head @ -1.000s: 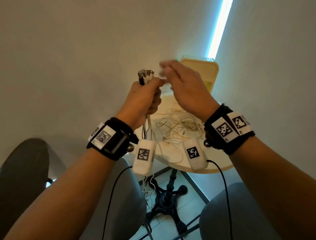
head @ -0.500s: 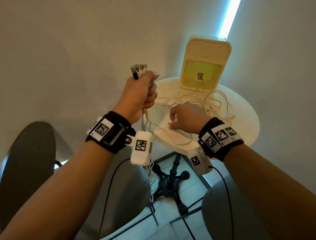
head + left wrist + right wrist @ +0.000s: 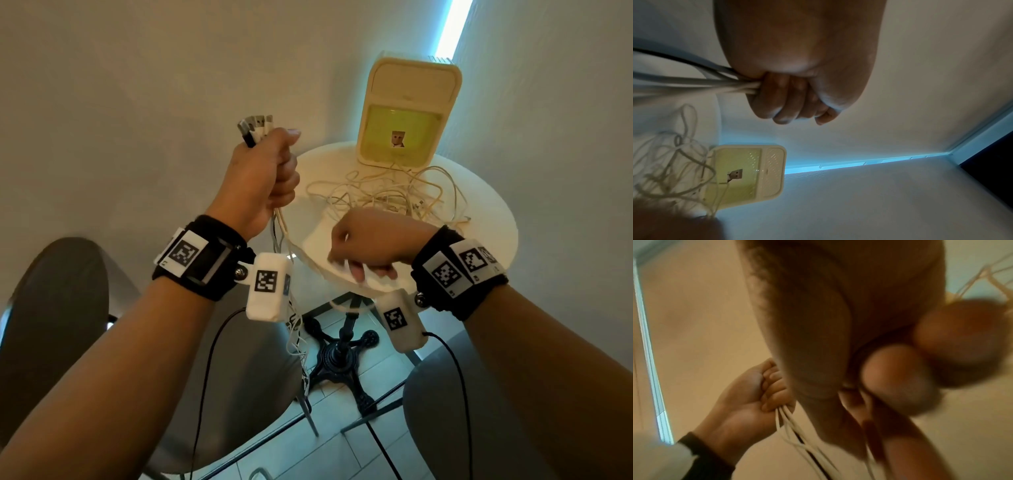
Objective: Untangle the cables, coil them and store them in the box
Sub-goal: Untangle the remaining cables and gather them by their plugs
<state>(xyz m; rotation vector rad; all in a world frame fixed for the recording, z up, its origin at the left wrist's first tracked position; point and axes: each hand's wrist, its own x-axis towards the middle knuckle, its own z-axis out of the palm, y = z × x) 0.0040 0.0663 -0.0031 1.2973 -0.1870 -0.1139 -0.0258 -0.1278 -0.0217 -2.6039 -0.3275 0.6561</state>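
My left hand [image 3: 270, 171] is raised left of the table and grips a bundle of white cables [image 3: 694, 82], their USB plugs [image 3: 255, 128] sticking out above the fist. The strands hang down past my wrist. A loose tangle of white cables [image 3: 387, 192] lies on the round white table [image 3: 486, 212]. My right hand [image 3: 366, 246] is at the table's front edge, blurred, its fingers [image 3: 900, 378] curled round a white cable that runs over from my left hand. The cream box [image 3: 407, 113] stands at the table's back with its lid up.
A grey chair [image 3: 54, 308] is at the lower left and another seat [image 3: 438, 411] at the lower right. The table's black iron foot [image 3: 339, 356] stands on a tiled floor. Walls close in behind and to the right.
My right hand has dropped from beside the plugs in my left fist to the table's front edge and closed on a cable. The left hand stays raised with its bundle.
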